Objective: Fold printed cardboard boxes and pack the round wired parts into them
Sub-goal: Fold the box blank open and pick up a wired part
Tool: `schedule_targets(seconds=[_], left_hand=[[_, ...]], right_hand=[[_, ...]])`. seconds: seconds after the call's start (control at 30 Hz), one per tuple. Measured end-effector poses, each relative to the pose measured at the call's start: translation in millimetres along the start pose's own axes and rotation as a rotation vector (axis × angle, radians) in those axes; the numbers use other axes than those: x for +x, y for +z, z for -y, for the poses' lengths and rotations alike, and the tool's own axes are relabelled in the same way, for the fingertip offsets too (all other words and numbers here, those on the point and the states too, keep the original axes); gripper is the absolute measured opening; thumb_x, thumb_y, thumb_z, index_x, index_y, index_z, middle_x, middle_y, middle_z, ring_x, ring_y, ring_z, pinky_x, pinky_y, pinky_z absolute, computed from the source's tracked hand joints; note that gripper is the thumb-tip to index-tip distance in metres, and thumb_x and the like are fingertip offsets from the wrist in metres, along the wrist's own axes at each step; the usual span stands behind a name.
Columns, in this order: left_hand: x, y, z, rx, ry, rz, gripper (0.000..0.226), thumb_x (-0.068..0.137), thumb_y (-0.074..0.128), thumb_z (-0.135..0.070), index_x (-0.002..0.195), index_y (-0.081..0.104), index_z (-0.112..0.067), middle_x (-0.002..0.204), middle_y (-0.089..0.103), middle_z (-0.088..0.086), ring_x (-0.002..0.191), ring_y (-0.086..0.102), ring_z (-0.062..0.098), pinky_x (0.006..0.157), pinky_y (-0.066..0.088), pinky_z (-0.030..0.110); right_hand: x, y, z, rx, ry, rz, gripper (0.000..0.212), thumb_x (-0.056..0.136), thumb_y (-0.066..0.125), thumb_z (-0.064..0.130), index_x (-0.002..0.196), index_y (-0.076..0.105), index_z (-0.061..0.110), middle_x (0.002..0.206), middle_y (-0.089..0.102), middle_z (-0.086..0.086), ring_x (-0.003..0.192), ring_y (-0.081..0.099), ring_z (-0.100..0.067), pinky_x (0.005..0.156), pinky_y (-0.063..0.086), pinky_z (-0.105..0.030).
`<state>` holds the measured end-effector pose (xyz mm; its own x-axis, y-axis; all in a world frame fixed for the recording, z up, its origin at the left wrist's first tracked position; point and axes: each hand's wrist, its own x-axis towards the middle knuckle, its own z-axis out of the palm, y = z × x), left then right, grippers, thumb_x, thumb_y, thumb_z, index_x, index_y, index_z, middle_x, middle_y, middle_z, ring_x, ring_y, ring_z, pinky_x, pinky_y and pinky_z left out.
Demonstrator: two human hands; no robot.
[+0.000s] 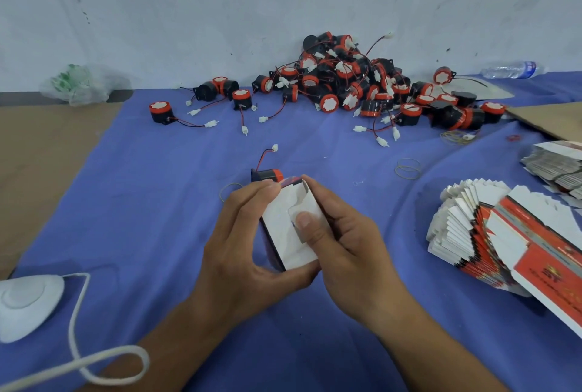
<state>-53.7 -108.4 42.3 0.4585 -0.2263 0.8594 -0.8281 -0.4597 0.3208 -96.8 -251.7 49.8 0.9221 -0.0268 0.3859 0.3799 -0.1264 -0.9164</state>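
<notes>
Item: cardboard box (283,240), half-folded, at mid-surface (176,196). Our left hand (239,250) and right hand (343,243) both grasp it, right thumb on the flap (296,199).
Round wired part (267,176): lying just beyond.
Risks, we judge: flap creasing crooked; wire (263,158) snagging.

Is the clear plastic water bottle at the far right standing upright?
No, the clear plastic water bottle lies on its side, to the right of the pile of round black-and-orange wired parts.
</notes>
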Motion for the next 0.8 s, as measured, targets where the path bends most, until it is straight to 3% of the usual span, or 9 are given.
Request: schedule_targets(seconds=[0.13,0.33,0.53,0.7,0.8], left_hand=[[-2.0,4.3,5.6,0.03,0.067,-0.006,0.073,0.067,0.083,-0.029,0.122,0.051,0.005,0.124,0.052,0.008,0.12,0.051,0.015,0.102,0.042,0.02],[-1.4,7.3,6.0,0.008,0.088,0.029,0.074,0.076,0.079,-0.035,0.136,0.044,-0.008,0.13,0.037,-0.006,0.126,0.041,0.006,0.101,0.038,0.02],[-0.4,5.6,2.4,0.004,0.084,-0.022,0.064,0.083,0.07,-0.041,0.132,0.047,-0.006,0.127,0.039,-0.007,0.116,0.046,0.012,0.098,0.039,0.023],[-2.0,5.8,7.4,0.017,0.061,0.041,0.071,0.074,0.079,-0.036,0.129,0.046,-0.006,0.123,0.043,0.006,0.117,0.046,0.018,0.099,0.039,0.022],[-2.8,6.4,8.3,-0.009,0.04,0.078,0.072,0.077,0.077,-0.046,0.129,0.046,-0.006,0.12,0.046,0.014,0.119,0.044,0.017,0.101,0.038,0.02]], right_hand=[[0.2,0.0,-2.0,-0.166,-0.014,-0.031,0.046,0.098,0.056,0.019,0.139,0.05,0.04,0.129,0.063,0.024,0.121,0.057,0.005,0.099,0.044,-0.014],[0.9,-0.4,-4.3,-0.29,-0.063,-0.063,0.048,0.097,0.054,0.021,0.144,0.05,0.028,0.133,0.06,0.021,0.123,0.054,0.005,0.097,0.04,-0.009],[-1.1,7.2,-2.0,-0.311,-0.051,-0.104,0.052,0.097,0.048,0.022,0.127,0.038,0.063,0.11,0.065,0.031,0.101,0.063,0.007,0.082,0.043,-0.004],[3.0,4.1,0.4,-0.175,-0.055,-0.018,0.043,0.101,0.047,0.023,0.133,0.044,0.05,0.131,0.058,0.028,0.126,0.052,0.005,0.098,0.038,-0.008],[3.3,0.1,0.3,-0.095,-0.021,0.032,0.04,0.102,0.045,0.021,0.139,0.05,0.034,0.138,0.055,0.022,0.132,0.048,0.001,0.105,0.037,-0.012]])
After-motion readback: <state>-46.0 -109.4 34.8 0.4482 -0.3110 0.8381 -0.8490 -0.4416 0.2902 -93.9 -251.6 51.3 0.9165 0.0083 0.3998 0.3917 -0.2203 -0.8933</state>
